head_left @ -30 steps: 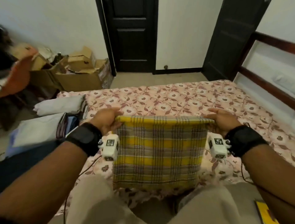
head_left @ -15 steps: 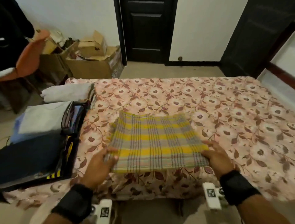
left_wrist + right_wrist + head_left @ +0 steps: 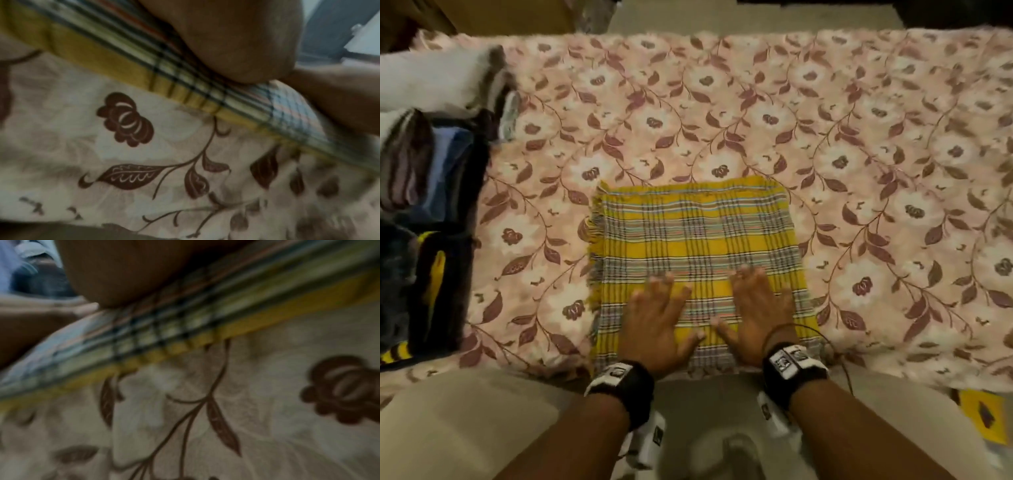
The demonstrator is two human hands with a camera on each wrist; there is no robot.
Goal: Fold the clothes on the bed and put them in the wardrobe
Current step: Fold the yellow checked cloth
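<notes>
A folded yellow plaid cloth (image 3: 695,240) lies flat on the floral bedsheet (image 3: 859,154) near the bed's front edge. My left hand (image 3: 659,315) and right hand (image 3: 758,308) rest side by side on the cloth's near half, palms down, fingers straight and spread. Both wrist views are blurred. The left wrist view has my palm (image 3: 236,40) on the plaid cloth (image 3: 123,53). The right wrist view has my palm (image 3: 123,269) pressing the plaid cloth (image 3: 185,324) above the bedsheet (image 3: 267,402).
Stacks of folded clothes (image 3: 424,164) in white, grey, blue and black line the bed's left side. A yellow object (image 3: 979,418) lies on the floor at lower right. My legs in beige trousers (image 3: 465,421) meet the bed's edge. Bedsheet stretches out to the right.
The cloth went from held up by its top corners to lying flat on the bed. My hands moved from its side edges onto its top, near the middle. My view tilted down.
</notes>
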